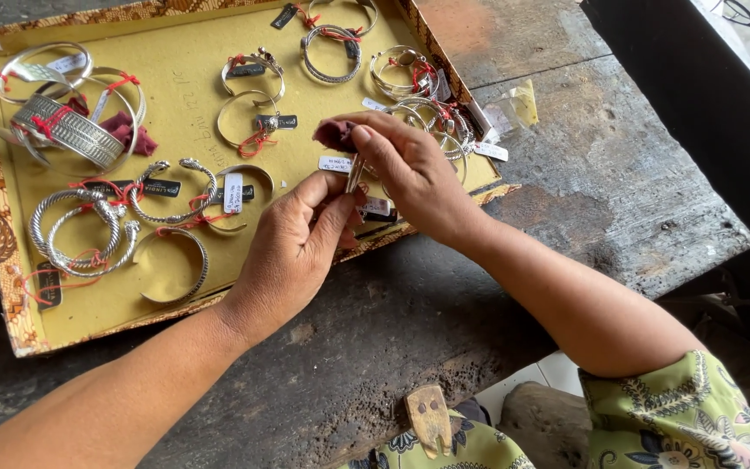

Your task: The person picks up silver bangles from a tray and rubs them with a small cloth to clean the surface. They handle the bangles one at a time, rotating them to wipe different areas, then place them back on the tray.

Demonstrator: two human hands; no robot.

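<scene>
Head view looks down at two bare hands over a dark, worn wooden table (618, 182). The left hand (292, 252) sits at the near edge of a flat yellow tray (193, 87). Its thumb and fingers are pinched together on the low end of a thin silver piece (354, 176). The right hand (414, 174) is just above it, touching the same piece. Its fingers are pressed tight on a small dark red cloth (336, 135), and the cloth sits at the top of the silver piece. So the silver piece is held between both hands, over the near right part of the tray. Most of it is hidden by the fingers, so its full shape cannot be told.

Many silver bangles lie in the tray. A wide patterned cuff (67, 128) is at the far left, with red string on it. A twisted bangle (80, 230) lies lower on the left. An open plain cuff (175, 265) lies near the left hand. Small black and white tags are tied to many of them. The tray has a brown patterned rim. A small wooden peg (429, 419) sticks out from the table edge near the person, who wears a green flowered sleeve (679, 417).
</scene>
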